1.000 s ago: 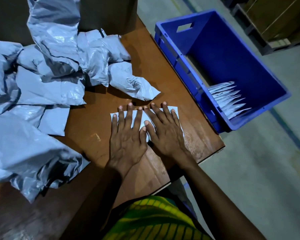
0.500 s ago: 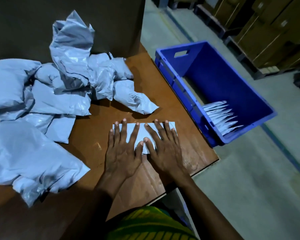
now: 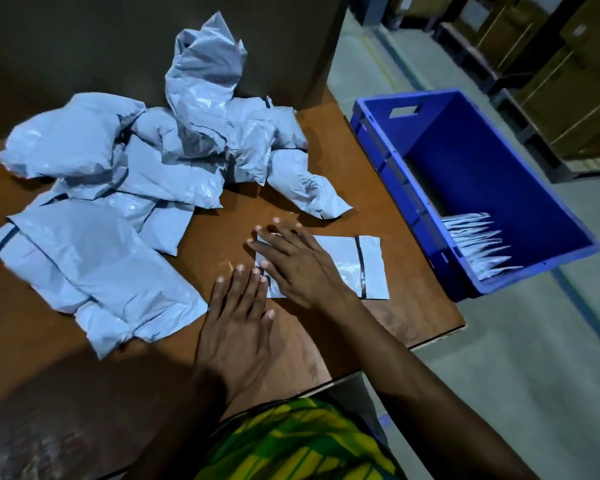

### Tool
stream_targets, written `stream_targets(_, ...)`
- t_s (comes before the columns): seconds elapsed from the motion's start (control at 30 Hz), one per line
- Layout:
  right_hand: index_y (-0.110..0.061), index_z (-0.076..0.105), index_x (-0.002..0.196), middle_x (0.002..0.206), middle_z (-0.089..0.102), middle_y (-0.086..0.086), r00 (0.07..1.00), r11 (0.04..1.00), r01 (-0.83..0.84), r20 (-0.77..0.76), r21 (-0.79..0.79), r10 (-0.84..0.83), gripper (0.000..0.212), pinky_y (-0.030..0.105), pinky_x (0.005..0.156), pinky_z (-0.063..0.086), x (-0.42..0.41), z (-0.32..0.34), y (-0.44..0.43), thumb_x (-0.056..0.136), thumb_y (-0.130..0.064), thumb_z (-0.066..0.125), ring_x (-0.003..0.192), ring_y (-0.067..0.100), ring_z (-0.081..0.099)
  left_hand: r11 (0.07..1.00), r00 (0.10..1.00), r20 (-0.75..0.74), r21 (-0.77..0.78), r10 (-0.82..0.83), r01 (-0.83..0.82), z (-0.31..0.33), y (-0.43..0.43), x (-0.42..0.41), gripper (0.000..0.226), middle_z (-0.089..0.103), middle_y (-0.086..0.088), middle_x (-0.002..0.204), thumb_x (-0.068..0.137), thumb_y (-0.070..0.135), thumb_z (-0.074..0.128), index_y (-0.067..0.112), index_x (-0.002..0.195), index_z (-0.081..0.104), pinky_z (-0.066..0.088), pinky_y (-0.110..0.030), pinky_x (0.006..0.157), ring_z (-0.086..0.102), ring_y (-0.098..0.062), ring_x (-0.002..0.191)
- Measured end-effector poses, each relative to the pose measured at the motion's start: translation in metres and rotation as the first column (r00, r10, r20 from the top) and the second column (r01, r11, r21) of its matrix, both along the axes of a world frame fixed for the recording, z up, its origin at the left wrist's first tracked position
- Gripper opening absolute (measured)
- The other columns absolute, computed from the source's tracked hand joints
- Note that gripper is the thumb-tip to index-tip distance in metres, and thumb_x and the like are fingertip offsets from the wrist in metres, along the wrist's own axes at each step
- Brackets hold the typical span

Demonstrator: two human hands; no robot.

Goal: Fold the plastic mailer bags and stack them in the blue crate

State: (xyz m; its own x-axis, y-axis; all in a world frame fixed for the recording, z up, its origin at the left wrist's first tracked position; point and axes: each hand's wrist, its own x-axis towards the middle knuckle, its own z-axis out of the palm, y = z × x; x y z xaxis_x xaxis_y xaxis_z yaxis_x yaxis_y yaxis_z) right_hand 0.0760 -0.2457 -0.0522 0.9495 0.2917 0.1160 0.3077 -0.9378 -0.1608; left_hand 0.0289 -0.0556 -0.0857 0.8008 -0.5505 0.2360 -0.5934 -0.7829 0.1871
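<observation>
A folded grey mailer bag [image 3: 347,263] with a dark strip near its right end lies flat on the brown table [image 3: 406,317]. My right hand [image 3: 295,261] presses flat on its left half, fingers straight and pointing left. My left hand [image 3: 236,317] lies flat on the table beside the bag's lower left corner, fingertips touching its edge. To the right, beyond the table edge, stands the blue crate [image 3: 388,168], and several folded bags [image 3: 478,244] are stacked upright in its near corner.
A heap of crumpled, unfolded grey mailer bags [image 3: 118,188] covers the left and back of the table. A dark board [image 3: 118,46] rises behind the heap. Cardboard boxes on pallets [image 3: 551,81] stand on the floor at the back right.
My right hand has slid left across the folded bag, uncovering its right end with the dark strip. My left hand has moved off the bag onto the table. The camera has tilted up.
</observation>
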Motion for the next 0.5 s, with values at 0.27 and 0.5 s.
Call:
stream_targets(0.27, -0.04, 0.026, 0.163, 0.172, 0.023, -0.012, 0.992, 0.988, 0.129, -0.001, -0.081, -0.13, 0.052, 0.051, 0.126, 0.016, 0.008, -0.01, 0.008, 0.112, -0.048, 0.021, 0.161, 0.02, 0.009, 0.987, 0.994, 0.11, -0.159, 0.005, 0.013, -0.011, -0.001, 0.008, 0.05, 0.048, -0.014, 0.157, 0.105, 0.025, 0.039, 0.002, 0.146, 0.055, 0.013, -0.051, 0.128, 0.033, -0.036, 0.153)
stream_targets(0.5, -0.04, 0.038, 0.159, 0.169, 0.031, -0.013, 0.992, 0.992, 0.125, 0.01, -0.025, -0.124, 0.051, 0.052, 0.125, 0.019, 0.011, -0.011, 0.005, 0.111, -0.054, 0.029, 0.161, 0.019, 0.014, 0.978, 0.999, 0.04, -0.208, 0.024, -0.015, -0.007, -0.001, 0.006, 0.048, 0.047, -0.007, 0.159, 0.104, 0.023, 0.044, 0.007, 0.149, 0.054, 0.02, -0.057, 0.126, 0.027, -0.031, 0.156)
